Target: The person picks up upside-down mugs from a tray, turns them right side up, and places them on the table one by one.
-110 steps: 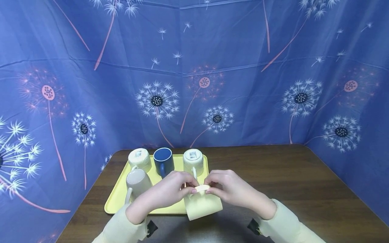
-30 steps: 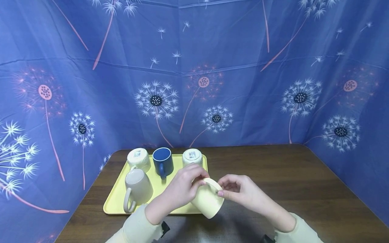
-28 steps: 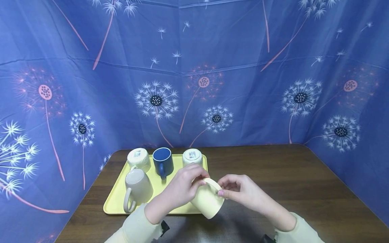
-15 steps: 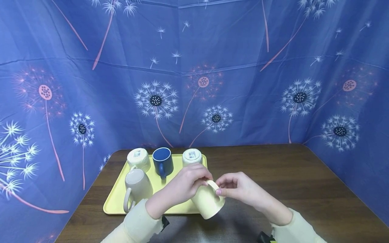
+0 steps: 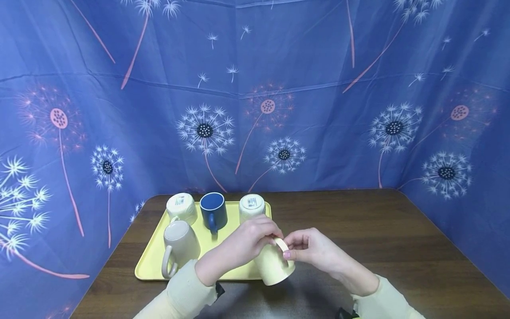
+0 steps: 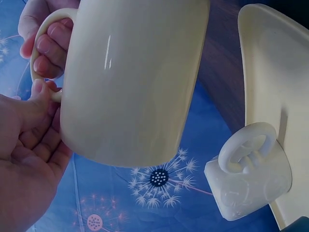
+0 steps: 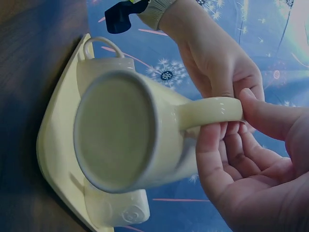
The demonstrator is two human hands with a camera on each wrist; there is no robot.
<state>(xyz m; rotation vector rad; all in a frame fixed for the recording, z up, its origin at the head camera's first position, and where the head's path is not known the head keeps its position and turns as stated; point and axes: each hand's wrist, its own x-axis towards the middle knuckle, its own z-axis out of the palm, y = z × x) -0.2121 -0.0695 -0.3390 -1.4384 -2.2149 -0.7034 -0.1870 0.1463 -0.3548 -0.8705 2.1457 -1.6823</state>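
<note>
A pale yellow mug (image 5: 272, 269) hangs tilted over the tray's front right corner, its mouth pointing down. From the left, my left hand (image 5: 255, 239) pinches the mug's handle between thumb and fingers, near the base end. On the other side my right hand (image 5: 312, 251) pinches the same handle, with fingers reaching through its loop in the left wrist view. The right wrist view looks into the mouth of the yellow mug (image 7: 116, 130), with its handle (image 7: 212, 111) held by both hands. Part of the mug's base end is hidden behind my left hand in the head view.
On the yellow tray (image 5: 233, 218) are a white upturned mug (image 5: 182, 207), an upright dark blue mug (image 5: 214, 212), another white upturned mug (image 5: 252, 206) and a grey upturned mug (image 5: 181, 243). Brown wooden table (image 5: 358, 217) extends right; a blue dandelion-patterned curtain (image 5: 326, 110) hangs behind.
Over these seconds the yellow mug has shifted right and turned, its handle now angled to the right. My left hand moved right with it. The mugs on the tray stayed put.
</note>
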